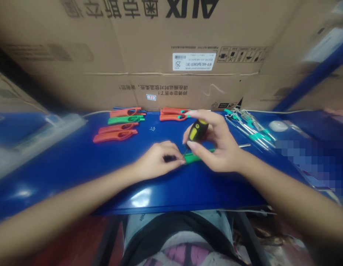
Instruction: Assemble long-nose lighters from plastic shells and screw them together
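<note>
Right hand (222,149) curls round screwdriver (198,130); left hand (157,159) pinches green handle (191,158): probably light, stiff; best held near its end.

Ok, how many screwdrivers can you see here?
1: the black-and-yellow screwdriver in the right hand, its shaft angled down toward the left hand's fingertips. Others could be hidden.

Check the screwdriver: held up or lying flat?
Held up, tilted: the right hand grips the screwdriver, shaft angled down toward the green piece by the left hand. Tip contact: cannot tell.
</note>
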`<state>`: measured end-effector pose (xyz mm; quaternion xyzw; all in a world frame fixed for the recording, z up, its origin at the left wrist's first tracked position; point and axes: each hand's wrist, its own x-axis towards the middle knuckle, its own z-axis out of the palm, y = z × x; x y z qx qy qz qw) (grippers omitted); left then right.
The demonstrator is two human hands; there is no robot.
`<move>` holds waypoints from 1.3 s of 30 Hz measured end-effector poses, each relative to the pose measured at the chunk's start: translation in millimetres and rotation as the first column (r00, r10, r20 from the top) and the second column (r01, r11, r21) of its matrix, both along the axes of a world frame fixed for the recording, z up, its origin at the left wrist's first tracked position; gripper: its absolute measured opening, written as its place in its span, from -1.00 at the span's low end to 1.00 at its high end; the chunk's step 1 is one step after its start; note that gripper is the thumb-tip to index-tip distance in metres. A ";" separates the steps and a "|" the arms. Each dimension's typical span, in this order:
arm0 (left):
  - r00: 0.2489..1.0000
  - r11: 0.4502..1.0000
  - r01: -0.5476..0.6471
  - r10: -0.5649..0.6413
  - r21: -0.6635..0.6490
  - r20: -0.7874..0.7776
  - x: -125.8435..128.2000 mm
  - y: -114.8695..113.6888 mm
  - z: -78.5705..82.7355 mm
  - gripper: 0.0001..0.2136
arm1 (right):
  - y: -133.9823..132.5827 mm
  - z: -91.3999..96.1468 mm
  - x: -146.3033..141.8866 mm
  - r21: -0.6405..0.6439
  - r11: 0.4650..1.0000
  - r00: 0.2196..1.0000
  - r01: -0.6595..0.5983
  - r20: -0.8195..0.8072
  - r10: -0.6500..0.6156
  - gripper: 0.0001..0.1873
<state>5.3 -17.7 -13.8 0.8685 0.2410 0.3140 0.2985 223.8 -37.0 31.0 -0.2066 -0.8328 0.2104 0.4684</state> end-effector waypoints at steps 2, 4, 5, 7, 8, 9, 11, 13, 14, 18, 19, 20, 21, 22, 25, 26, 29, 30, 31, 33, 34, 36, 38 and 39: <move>1.000 0.999 -0.021 0.021 0.024 0.006 4.6 0.9 7.8 -0.92 | 4.4 7.7 1.3 -0.017 1.000 0.999 0.011 -0.034 -0.012 -0.35; 0.998 0.997 -0.060 0.060 0.039 -0.001 9.8 1.9 10.6 -0.85 | 9.8 9.4 3.8 -0.040 0.999 0.998 0.028 -0.063 -0.031 -0.30; 0.997 0.996 -0.077 0.078 0.037 -0.013 12.3 2.4 9.4 -0.76 | 12.4 7.9 5.3 -0.053 0.998 0.996 0.040 -0.073 -0.044 -0.29; 0.994 0.996 -0.090 0.090 0.007 -0.056 16.2 3.3 2.1 -0.55 | 16.4 1.7 8.1 -0.073 0.995 0.993 0.074 -0.085 -0.080 -0.31; 0.994 0.997 -0.075 0.073 -0.020 -0.078 17.3 3.6 -3.1 -0.49 | 17.6 -2.1 9.2 -0.075 0.993 0.991 0.093 -0.090 -0.099 -0.34; 0.994 0.996 -0.080 0.077 -0.041 -0.082 17.7 3.7 -8.7 -0.47 | 18.1 -6.0 10.0 -0.072 0.991 0.988 0.111 -0.096 -0.118 -0.37; 0.991 0.995 -0.088 0.084 -0.037 -0.107 16.7 3.4 -18.3 -0.44 | 17.5 -12.3 10.7 -0.064 0.988 0.984 0.137 -0.108 -0.144 -0.39; 0.989 0.997 -0.078 0.074 -0.029 -0.125 14.5 2.6 -24.1 -0.45 | 15.7 -16.1 10.4 -0.059 0.989 0.982 0.138 -0.119 -0.144 -0.39; 0.989 0.997 -0.075 0.071 -0.023 -0.128 13.4 2.2 -25.4 -0.47 | 14.7 -17.2 10.0 -0.057 0.990 0.983 0.130 -0.123 -0.136 -0.39; 0.990 0.997 -0.073 0.072 0.000 -0.123 12.0 1.0 -25.4 -0.59 | 12.5 -20.5 8.2 -0.040 0.994 0.987 0.103 -0.120 -0.108 -0.37; 0.990 0.998 -0.070 0.070 0.006 -0.123 12.2 0.9 -25.0 -0.61 | 12.4 -21.5 7.9 -0.035 0.994 0.988 0.099 -0.118 -0.102 -0.37; 0.990 0.998 -0.068 0.069 0.012 -0.123 12.3 0.9 -24.6 -0.62 | 12.6 -22.6 7.7 -0.031 0.995 0.989 0.091 -0.114 -0.094 -0.38; 0.990 0.998 -0.066 0.068 0.020 -0.124 12.5 0.9 -24.3 -0.64 | 12.9 -23.8 7.7 -0.028 0.996 0.990 0.082 -0.110 -0.084 -0.37; 0.990 0.998 -0.062 0.065 0.029 -0.126 12.5 1.0 -24.1 -0.64 | 13.2 -25.0 7.8 -0.023 0.997 0.992 0.072 -0.105 -0.074 -0.37; 0.990 0.998 -0.042 0.049 0.055 -0.130 12.0 1.3 -24.0 -0.66 | 14.3 -28.0 8.4 -0.003 0.998 0.994 0.058 -0.091 -0.058 -0.36; 0.991 0.997 -0.035 0.042 0.062 -0.129 11.8 1.5 -24.1 -0.66 | 14.5 -28.8 8.6 0.004 0.998 0.994 0.061 -0.089 -0.060 -0.36; 0.992 0.997 -0.020 0.029 0.073 -0.120 11.3 1.8 -24.5 -0.67 | 14.6 -29.9 8.9 0.010 0.998 0.994 0.059 -0.091 -0.058 -0.35; 0.993 0.997 -0.020 0.028 0.074 -0.116 11.3 1.8 -24.5 -0.67 | 14.4 -29.9 8.9 0.008 0.998 0.995 0.056 -0.089 -0.055 -0.35; 0.993 0.997 -0.020 0.028 0.076 -0.114 11.3 1.8 -24.6 -0.67 | 14.2 -29.8 8.8 0.007 0.999 0.995 0.053 -0.086 -0.053 -0.35; 0.993 0.997 -0.020 0.029 0.075 -0.115 11.5 1.7 -24.6 -0.67 | 13.8 -29.6 8.6 0.002 0.999 0.996 0.051 -0.078 -0.051 -0.36; 0.993 0.997 -0.020 0.028 0.074 -0.115 11.6 1.7 -24.6 -0.67 | 13.6 -29.6 8.5 0.001 0.999 0.996 0.050 -0.075 -0.050 -0.36; 0.993 0.997 -0.019 0.027 0.070 -0.118 11.9 1.7 -24.6 -0.68 | 13.3 -29.9 8.1 0.003 0.999 0.995 0.050 -0.081 -0.049 -0.37; 0.992 0.998 -0.020 0.028 0.063 -0.122 12.1 1.8 -24.5 -0.68 | 13.0 -30.8 7.5 0.006 0.999 0.994 0.047 -0.096 -0.046 -0.37; 0.992 0.998 -0.021 0.028 0.060 -0.123 12.3 1.8 -24.5 -0.69 | 12.8 -31.3 7.2 0.008 0.999 0.994 0.045 -0.103 -0.044 -0.37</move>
